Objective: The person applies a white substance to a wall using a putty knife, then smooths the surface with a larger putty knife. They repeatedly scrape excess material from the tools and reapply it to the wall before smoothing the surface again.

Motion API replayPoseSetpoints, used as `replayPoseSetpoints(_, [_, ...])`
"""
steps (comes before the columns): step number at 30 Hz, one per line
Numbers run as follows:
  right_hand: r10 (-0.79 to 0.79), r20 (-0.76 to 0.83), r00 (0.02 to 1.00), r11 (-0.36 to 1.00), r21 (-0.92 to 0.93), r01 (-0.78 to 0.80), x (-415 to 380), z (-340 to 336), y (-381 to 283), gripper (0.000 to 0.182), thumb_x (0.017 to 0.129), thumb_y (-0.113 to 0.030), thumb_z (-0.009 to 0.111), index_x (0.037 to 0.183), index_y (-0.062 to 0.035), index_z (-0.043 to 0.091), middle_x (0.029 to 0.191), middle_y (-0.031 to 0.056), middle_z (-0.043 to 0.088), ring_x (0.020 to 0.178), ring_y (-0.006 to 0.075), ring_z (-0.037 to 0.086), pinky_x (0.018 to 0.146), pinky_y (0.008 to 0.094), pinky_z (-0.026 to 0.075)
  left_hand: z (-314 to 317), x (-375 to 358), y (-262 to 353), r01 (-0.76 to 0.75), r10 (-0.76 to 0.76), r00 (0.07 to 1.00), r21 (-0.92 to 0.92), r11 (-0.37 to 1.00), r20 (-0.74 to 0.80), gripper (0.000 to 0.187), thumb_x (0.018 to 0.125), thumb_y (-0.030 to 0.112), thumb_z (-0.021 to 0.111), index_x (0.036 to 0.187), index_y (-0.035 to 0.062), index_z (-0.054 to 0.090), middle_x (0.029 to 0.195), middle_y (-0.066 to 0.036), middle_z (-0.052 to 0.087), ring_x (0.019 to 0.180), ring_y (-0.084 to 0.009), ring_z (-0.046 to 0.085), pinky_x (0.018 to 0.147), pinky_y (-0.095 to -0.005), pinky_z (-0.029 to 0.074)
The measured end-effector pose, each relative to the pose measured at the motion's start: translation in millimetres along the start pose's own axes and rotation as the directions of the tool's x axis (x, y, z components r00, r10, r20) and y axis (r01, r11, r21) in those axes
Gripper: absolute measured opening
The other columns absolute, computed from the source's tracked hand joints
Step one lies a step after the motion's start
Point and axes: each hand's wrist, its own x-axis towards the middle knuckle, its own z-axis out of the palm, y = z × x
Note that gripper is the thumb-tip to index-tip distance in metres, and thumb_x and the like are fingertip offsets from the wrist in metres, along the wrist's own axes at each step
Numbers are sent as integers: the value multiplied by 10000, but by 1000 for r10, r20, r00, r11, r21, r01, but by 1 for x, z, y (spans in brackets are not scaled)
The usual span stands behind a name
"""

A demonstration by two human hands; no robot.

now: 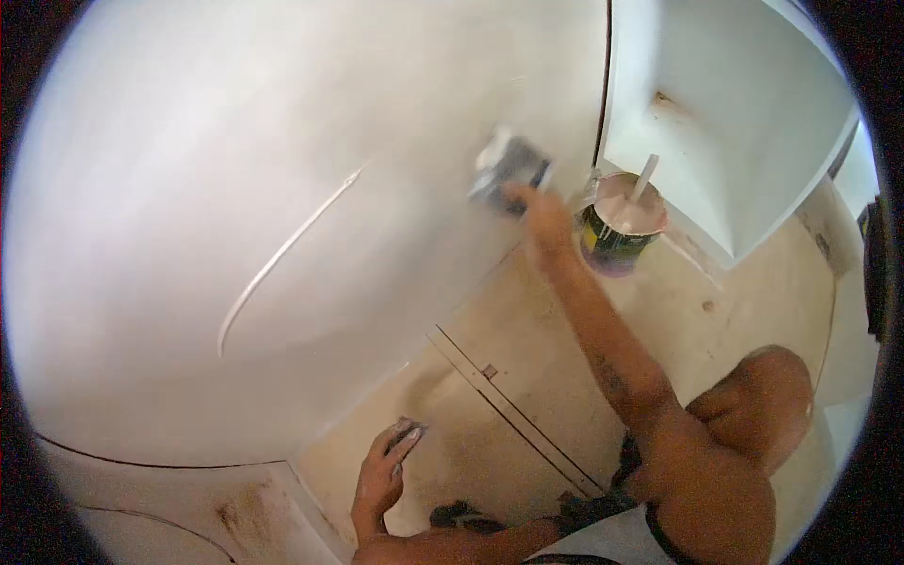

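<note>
My right hand (544,218) is closed on a broad filling knife (508,168) held against the white panel (414,85). Pale filler lies on the blade, and motion blurs it. Along the panel runs a raised white streak of filler (281,252), to the left of the knife. My left hand (379,476) hangs low over the floor, its fingers closed around a small dark flat piece (407,427); its kind I cannot tell. Close beside my right wrist is an open tin (617,247) of pinkish filler, with a pale stick (645,177) standing in it.
A white box-like recess (744,104) is at the upper right, beyond the tin. Dark parallel lines (504,400) cross the beige floor (546,348). At the lower left, a thin cable (179,525) curves over a stained surface (240,504). My knees (767,400) are bent near the floor.
</note>
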Motion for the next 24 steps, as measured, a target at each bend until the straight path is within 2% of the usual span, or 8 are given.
replayPoseSetpoints(1, [-91, -113, 989, 976, -209, 66, 14, -7, -29, 310, 858, -272, 655, 1054, -35, 692, 887, 78, 676, 834, 192, 611, 819, 354, 469, 5, -6, 0, 78, -79, 997, -85, 993, -3, 726, 692, -236, 429, 1266, 169, 613, 1322, -149, 552, 1241, -343, 536, 1057, -404, 445])
replayPoseSetpoints(3, [-307, -55, 950, 887, -378, 264, 65, -31, -41, 348, 887, -291, 622, 1080, -6, 673, 905, 101, 685, 833, 206, 619, 821, 341, 472, 9, -8, 7, 80, -88, 995, -161, 984, -42, 730, 678, -234, 406, 1263, 149, 616, 1319, -153, 553, 1245, -340, 533, 1060, -411, 441])
replayPoseSetpoints(5, [-433, -25, 901, 779, -514, 360, 97, -36, -52, 375, 903, -235, 567, 1152, 39, 623, 1014, 221, 687, 942, 333, 666, 870, 401, 482, 10, -10, 8, 83, -103, 992, -236, 968, -73, 736, 663, -231, 384, 1260, 130, 619, 1316, -156, 555, 1249, -336, 530, 1062, -418, 438])
replayPoseSetpoints(8, [-542, 14, 840, 669, -597, 442, 116, -22, -60, 383, 897, -218, 570, 1194, 21, 609, 1073, 265, 664, 1009, 387, 648, 899, 421, 480, 8, -16, 9, 132, -146, 986, -167, 977, -75, 721, 660, -210, 351, 1254, 96, 623, 1319, -163, 548, 1259, -327, 523, 1076, -412, 423])
replayPoseSetpoints(15, [-616, 2, 788, 645, -573, 506, 73, 28, -46, 350, 872, -136, 592, 1197, -9, 604, 1110, 204, 652, 1011, 386, 639, 905, 429, 486, 7, -43, -3, 201, -235, 963, -235, 951, -128, 696, 644, -153, 381, 1264, 61, 616, 1301, -174, 557, 1252, -340, 519, 1088, -420, 396])
replayPoseSetpoints(18, [-693, 104, 713, 519, -615, 594, 37, 63, -35, 355, 811, -82, 609, 1162, -27, 614, 1094, 162, 633, 987, 358, 625, 877, 432, 491, 16, -66, -21, 198, -250, 954, -284, 938, -163, 673, 649, -116, 402, 1267, 50, 611, 1296, -179, 561, 1244, -347, 520, 1088, -426, 387])
replayPoseSetpoints(20, [-777, 183, 603, 405, -587, 701, 9, 91, -27, 417, 743, -47, 628, 1159, -30, 602, 1078, 151, 593, 950, 351, 589, 854, 440, 491, 18, -77, -26, 210, -276, 944, -315, 926, -180, 657, 658, -94, 409, 1268, 45, 609, 1294, -182, 562, 1238, -350, 522, 1087, -427, 383])
replayPoseSetpoints(24, [-786, 279, 552, 343, -546, 764, -52, 145, -17, 509, 690, -43, 659, 1190, -17, 568, 1089, 167, 550, 956, 363, 550, 852, 449, 485, 16, -97, -41, 208, -316, 918, -389, 898, -239, 626, 677, -59, 406, 1262, 50, 603, 1292, -188, 563, 1217, -355, 532, 1080, -424, 383])
